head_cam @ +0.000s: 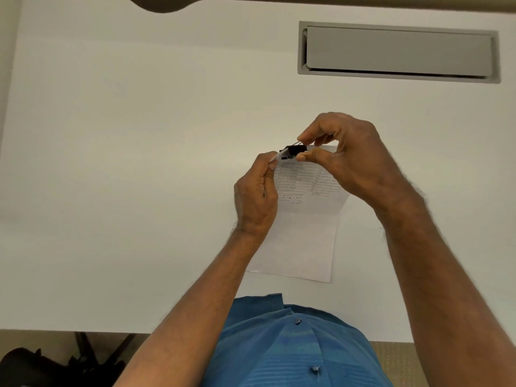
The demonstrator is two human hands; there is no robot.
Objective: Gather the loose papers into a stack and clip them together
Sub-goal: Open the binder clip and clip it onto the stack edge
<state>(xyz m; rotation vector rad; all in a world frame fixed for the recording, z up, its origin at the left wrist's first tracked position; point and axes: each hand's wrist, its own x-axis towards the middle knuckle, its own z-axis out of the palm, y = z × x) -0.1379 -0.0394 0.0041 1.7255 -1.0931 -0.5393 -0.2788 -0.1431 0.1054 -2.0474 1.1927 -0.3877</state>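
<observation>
A stack of white papers, printed with a table near the top, is lifted at its far end while its near edge rests on the white table. My left hand grips the stack's upper left corner. My right hand pinches the silver levers of a black binder clip between thumb and fingers. The clip sits at the top left edge of the stack, right beside my left thumb. I cannot tell whether its jaws are around the paper.
A grey rectangular cable hatch is set into the table at the far right. The table's near edge runs just in front of my blue shirt. A dark chair base shows on the floor at the lower left.
</observation>
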